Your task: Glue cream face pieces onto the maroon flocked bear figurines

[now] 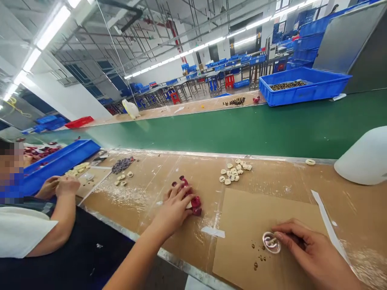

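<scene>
Head view, and here's my right hand point(305, 251) at the near right, fingers pinched on a small silvery ring point(271, 242) just left of the knuckles, its round face tipped upward above a brown cardboard sheet point(260, 213). Tiny brass-coloured beads point(256, 257) lie scattered just left of the ring, and nothing stands between it and that hand. My left hand point(174, 210) is the farther one, curled over some red pieces point(196, 203), though I can't tell whether it's truly gripping them. Cream-coloured pieces point(232, 172) cluster farther out, and a co-worker's hands point(57, 187) work well off to my left.
</scene>
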`<state>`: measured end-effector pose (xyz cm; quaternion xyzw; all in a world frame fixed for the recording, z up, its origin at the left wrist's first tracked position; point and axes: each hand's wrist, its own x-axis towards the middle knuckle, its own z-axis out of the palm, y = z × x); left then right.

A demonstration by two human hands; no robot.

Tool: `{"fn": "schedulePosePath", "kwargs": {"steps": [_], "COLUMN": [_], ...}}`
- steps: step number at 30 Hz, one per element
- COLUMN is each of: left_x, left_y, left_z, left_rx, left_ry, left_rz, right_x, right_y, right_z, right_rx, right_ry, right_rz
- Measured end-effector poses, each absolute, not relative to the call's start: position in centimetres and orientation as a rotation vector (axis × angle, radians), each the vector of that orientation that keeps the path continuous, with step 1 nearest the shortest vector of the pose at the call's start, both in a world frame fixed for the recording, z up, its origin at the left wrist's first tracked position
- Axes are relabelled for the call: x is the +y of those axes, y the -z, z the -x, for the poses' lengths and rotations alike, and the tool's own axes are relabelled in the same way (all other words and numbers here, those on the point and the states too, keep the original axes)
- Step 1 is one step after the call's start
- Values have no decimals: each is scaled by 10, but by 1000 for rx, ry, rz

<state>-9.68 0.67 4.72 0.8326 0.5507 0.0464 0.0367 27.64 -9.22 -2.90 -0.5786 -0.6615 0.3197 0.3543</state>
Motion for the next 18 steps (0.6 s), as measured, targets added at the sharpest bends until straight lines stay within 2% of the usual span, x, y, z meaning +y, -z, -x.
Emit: {"fn": "schedulePosePath", "kwargs": {"steps": [5,10,12,14,16,18], "left_x": [21,1,-23,-51,-79,-103], "left_y": [-48,-44,-41,-38,-33,-27], "left_z": [88,86,77,60,38,17], "left_rx": [1485,1356,1367,1300,1036,787], "left_ry": [-262,-606,-779,-838,-727,-624], "left_rz": [-2537,-2338,-2018,-1295,-705,-483], "right_x": [-99,-104,-106,-110,-114,-118], "right_y": [5,-2,-1,1,4,4], "right_z": [-271,-264,-265,-266,-267,-266], "right_rx": [-1758,-1766,-1755,-1719,-1663,-1612], "right_ry": [-607,-418,-390,-367,-357,-353], "right_rz": [1408,1368,1382,1404,1441,1483]}}
